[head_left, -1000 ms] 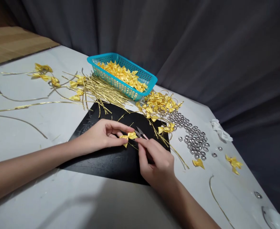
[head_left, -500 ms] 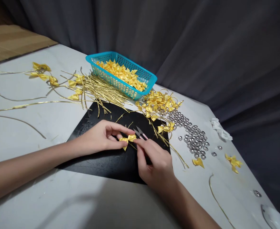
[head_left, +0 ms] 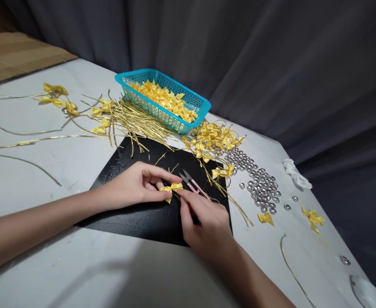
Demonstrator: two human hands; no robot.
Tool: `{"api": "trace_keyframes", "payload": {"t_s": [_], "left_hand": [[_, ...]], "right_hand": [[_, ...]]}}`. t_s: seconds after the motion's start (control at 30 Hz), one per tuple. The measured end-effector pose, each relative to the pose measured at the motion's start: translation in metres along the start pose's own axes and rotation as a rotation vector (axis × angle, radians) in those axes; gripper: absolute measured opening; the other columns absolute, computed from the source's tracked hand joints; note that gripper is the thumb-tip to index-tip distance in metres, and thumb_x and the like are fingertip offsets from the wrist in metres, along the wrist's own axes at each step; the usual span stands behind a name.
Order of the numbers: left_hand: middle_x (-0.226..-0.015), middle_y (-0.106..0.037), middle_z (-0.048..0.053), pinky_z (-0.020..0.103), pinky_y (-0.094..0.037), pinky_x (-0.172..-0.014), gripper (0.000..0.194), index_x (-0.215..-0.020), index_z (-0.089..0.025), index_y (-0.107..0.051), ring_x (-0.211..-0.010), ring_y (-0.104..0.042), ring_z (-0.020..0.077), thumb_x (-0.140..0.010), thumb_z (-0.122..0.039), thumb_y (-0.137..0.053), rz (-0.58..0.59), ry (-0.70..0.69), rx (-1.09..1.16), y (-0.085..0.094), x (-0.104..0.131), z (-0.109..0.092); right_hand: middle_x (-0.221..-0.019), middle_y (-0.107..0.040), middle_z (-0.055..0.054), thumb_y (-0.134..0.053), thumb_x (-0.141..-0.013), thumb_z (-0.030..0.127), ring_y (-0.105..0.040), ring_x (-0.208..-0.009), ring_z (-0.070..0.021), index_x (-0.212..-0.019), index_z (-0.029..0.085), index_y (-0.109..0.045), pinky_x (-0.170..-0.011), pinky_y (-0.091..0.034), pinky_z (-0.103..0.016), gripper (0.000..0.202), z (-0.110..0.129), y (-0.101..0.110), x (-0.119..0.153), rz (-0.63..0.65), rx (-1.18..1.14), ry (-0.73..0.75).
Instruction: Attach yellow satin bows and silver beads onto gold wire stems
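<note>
Over the black mat (head_left: pixel 136 226), my left hand (head_left: pixel 139 184) pinches a yellow satin ribbon bow (head_left: pixel 171 187) between thumb and fingers. My right hand (head_left: pixel 209 220) is closed with its fingertips at the bow's right side. A thin gold cord (head_left: pixel 176 195) runs from beneath the bow to those fingertips; their grip on it is partly hidden. Thread snips (head_left: pixel 192 184) with pink handles lie on the mat just beyond my right hand, blades toward the bow.
Behind the mat stands a blue basket (head_left: pixel 204 112) of yellow bows, with gold cords (head_left: pixel 139 122) beside it. To the right lie corded bows (head_left: pixel 215 139) and silver heart-shaped pieces (head_left: pixel 263 188). More bows and cords (head_left: pixel 55 100) are scattered left. A dark curtain (head_left: pixel 255 64) hangs behind.
My right hand has shifted slightly left and down, uncovering more of the snips' pink handles. The left hand and bow have barely moved.
</note>
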State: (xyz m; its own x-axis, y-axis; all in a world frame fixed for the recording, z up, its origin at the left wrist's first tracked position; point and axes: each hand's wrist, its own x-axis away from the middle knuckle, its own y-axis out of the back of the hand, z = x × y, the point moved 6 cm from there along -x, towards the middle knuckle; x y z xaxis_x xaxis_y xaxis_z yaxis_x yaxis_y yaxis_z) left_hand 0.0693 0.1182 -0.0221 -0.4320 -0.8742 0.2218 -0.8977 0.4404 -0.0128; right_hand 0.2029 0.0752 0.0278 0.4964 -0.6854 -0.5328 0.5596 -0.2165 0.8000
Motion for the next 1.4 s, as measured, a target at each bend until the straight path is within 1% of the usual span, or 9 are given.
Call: {"api": "trace_keyframes", "payload": {"t_s": [0.17,0.27,0.5,0.73,0.87,1.0,1.23,1.33,1.4], "left_hand": [[-0.065,-0.055,-0.001,0.014,-0.03,-0.043,0.032,-0.099,-0.018,-0.073,-0.049,-0.038,0.0037,-0.068,-0.027,-0.07,0.019,0.005,-0.108,-0.001,-0.001,0.003],[-0.068,-0.057,0.0,0.015,-0.033,-0.045,0.031,-0.097,-0.017,-0.073,-0.053,-0.041,0.0056,-0.069,-0.029,-0.069,0.01,-0.004,-0.158,-0.003,0.0,0.001],[-0.066,-0.059,0.0,0.014,-0.033,-0.043,0.03,-0.096,-0.018,-0.073,-0.049,-0.04,0.0047,-0.069,-0.031,-0.068,0.032,0.014,-0.188,-0.005,0.002,0.001],[-0.074,-0.07,0.001,0.012,-0.042,-0.052,0.025,-0.097,-0.016,-0.07,-0.057,-0.056,0.0056,-0.073,-0.023,-0.066,0.042,-0.028,-0.029,-0.008,0.003,-0.003],[-0.076,-0.071,-0.001,0.01,-0.043,-0.054,0.022,-0.094,-0.016,-0.07,-0.06,-0.057,0.0043,-0.073,-0.017,-0.065,0.02,-0.061,-0.004,-0.008,0.003,-0.009],[-0.074,-0.069,-0.002,0.01,-0.041,-0.05,0.029,-0.099,-0.016,-0.068,-0.055,-0.052,0.0035,-0.07,-0.014,-0.067,0.034,-0.076,-0.036,-0.009,0.002,-0.008],[-0.075,-0.067,0.002,0.016,-0.047,-0.056,0.034,-0.106,-0.015,-0.064,-0.063,-0.057,0.0086,-0.074,-0.025,-0.067,0.1,-0.044,-0.006,-0.013,0.001,-0.001],[-0.099,-0.065,0.004,0.014,-0.046,-0.053,0.046,-0.116,-0.019,-0.057,-0.059,-0.055,0.0041,-0.072,-0.021,-0.069,0.065,-0.051,0.042,-0.011,0.0,-0.002],[-0.119,-0.058,0.006,0.014,-0.048,-0.055,0.052,-0.118,-0.021,-0.053,-0.061,-0.056,0.002,-0.069,-0.019,-0.072,0.033,-0.061,0.09,-0.009,-0.001,-0.002]], "right_hand": [[-0.077,-0.072,-0.007,-0.04,-0.085,0.01,-0.065,-0.058,-0.012,-0.093,0.01,-0.065,-0.05,-0.045,-0.021,0.026,0.007,-0.002,0.0,0.044,0.078,0.057],[-0.063,-0.068,-0.004,-0.036,-0.085,0.009,-0.06,-0.048,-0.0115,-0.085,0.011,-0.065,-0.045,-0.041,-0.022,0.029,0.013,-0.003,-0.001,0.085,0.148,0.09],[-0.053,-0.06,0.0,-0.034,-0.085,0.007,-0.056,-0.043,-0.0113,-0.075,0.015,-0.059,-0.045,-0.036,-0.022,0.028,0.015,-0.011,0.001,0.2,0.127,0.015],[-0.064,-0.067,-0.003,-0.035,-0.083,0.006,-0.061,-0.049,-0.0115,-0.084,0.012,-0.061,-0.045,-0.038,-0.023,0.026,0.013,-0.009,0.0,0.074,0.155,0.04],[-0.067,-0.069,-0.004,-0.035,-0.084,0.008,-0.061,-0.05,-0.0116,-0.082,0.013,-0.062,-0.045,-0.038,-0.023,0.027,0.011,-0.007,0.001,0.032,0.156,0.035],[-0.067,-0.069,-0.004,-0.037,-0.083,0.01,-0.061,-0.05,-0.012,-0.08,0.014,-0.061,-0.046,-0.04,-0.023,0.025,0.01,-0.007,0.001,0.053,0.1,-0.014],[-0.066,-0.068,-0.004,-0.036,-0.082,0.008,-0.061,-0.05,-0.0113,-0.079,0.014,-0.061,-0.048,-0.043,-0.021,0.026,0.013,-0.011,0.002,0.108,0.085,-0.044],[-0.065,-0.068,-0.003,-0.038,-0.082,0.009,-0.06,-0.05,-0.0113,-0.078,0.014,-0.061,-0.048,-0.042,-0.021,0.024,0.009,-0.01,0.003,0.058,0.066,-0.07],[-0.065,-0.068,-0.003,-0.04,-0.082,0.009,-0.061,-0.05,-0.0117,-0.078,0.014,-0.062,-0.049,-0.043,-0.021,0.023,0.006,-0.008,0.002,0.004,0.062,-0.07]]}}
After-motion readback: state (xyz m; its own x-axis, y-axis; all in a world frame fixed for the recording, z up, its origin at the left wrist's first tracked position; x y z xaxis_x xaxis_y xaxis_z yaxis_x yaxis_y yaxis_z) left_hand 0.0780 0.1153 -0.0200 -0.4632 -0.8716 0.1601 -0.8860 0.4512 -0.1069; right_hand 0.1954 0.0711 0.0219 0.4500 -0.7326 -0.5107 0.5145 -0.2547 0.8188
